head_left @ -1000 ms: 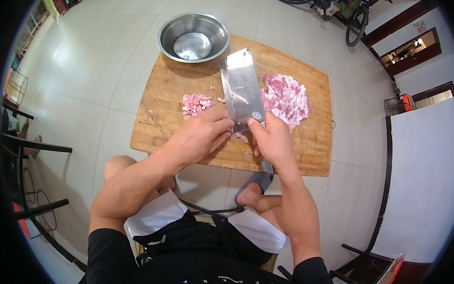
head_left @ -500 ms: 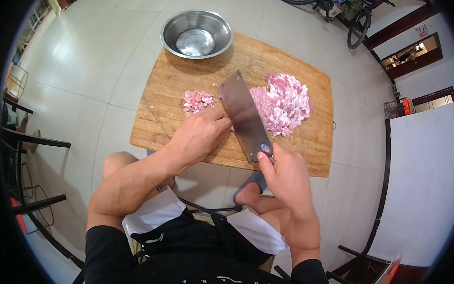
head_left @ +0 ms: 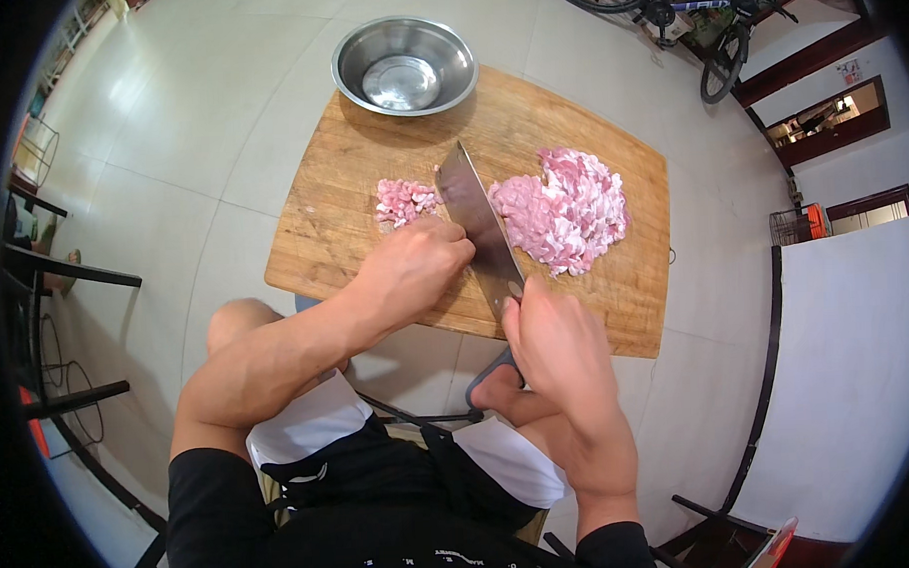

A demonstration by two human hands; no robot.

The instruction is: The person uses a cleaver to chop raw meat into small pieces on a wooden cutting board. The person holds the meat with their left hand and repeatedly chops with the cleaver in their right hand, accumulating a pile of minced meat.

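Observation:
My right hand [head_left: 561, 330] is wrapped round the handle of a cleaver [head_left: 480, 218], whose broad blade stands on edge, tilted, over the middle of the board. Against the blade's left face rest the curled fingers of my left hand [head_left: 419, 260]; whatever they press on is hidden beneath them. Just beyond that hand lies a small heap of diced raw meat [head_left: 404, 200]. To the right of the blade is a larger mound of sliced pink-and-white raw meat [head_left: 570, 210]. All of it lies on a wooden cutting board [head_left: 341, 178].
A steel bowl [head_left: 405, 67] stands at the board's far left edge. Dark chair legs [head_left: 73, 265] are on the left. A bicycle [head_left: 681, 21] is at the far right, above a white panel [head_left: 848, 370]. My knees and feet are below the board's near edge.
The cleaver's blade has turned more edge-on and its tip has shifted slightly left. My right hand has tilted with it. My left fingers have moved slightly right against the blade.

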